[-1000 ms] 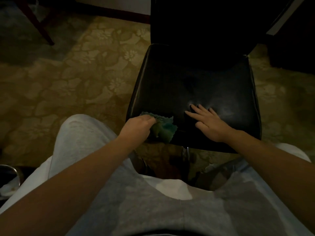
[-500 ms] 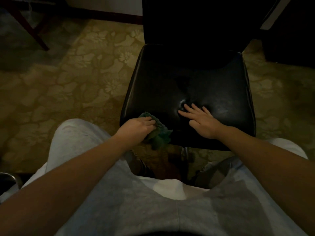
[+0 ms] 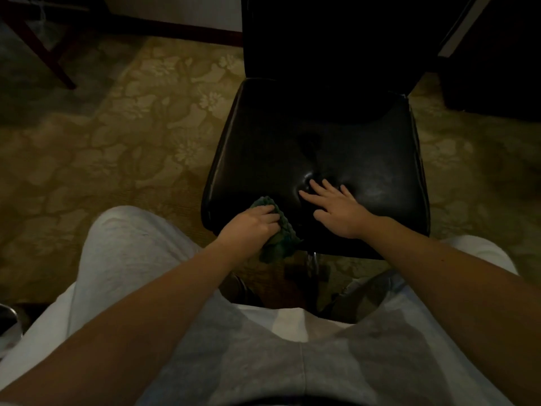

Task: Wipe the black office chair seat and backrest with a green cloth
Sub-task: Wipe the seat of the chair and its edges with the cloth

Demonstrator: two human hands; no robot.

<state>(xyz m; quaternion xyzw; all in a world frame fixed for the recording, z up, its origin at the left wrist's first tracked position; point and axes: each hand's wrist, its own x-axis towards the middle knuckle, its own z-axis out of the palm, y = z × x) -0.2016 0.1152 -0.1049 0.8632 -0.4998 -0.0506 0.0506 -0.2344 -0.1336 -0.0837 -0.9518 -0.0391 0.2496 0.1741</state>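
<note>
Dim, warm-tinted room, backrest lost in near-black shadow, faint sheen on the seat perhaps from overhead light, soft grainy detail, wide-angle bending at edges.

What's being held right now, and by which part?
The left hand grips the green cloth around its bunched middle; the right hand rests flat on the seat, holding nothing.

The top edge cuts off the dark backrest.
</note>
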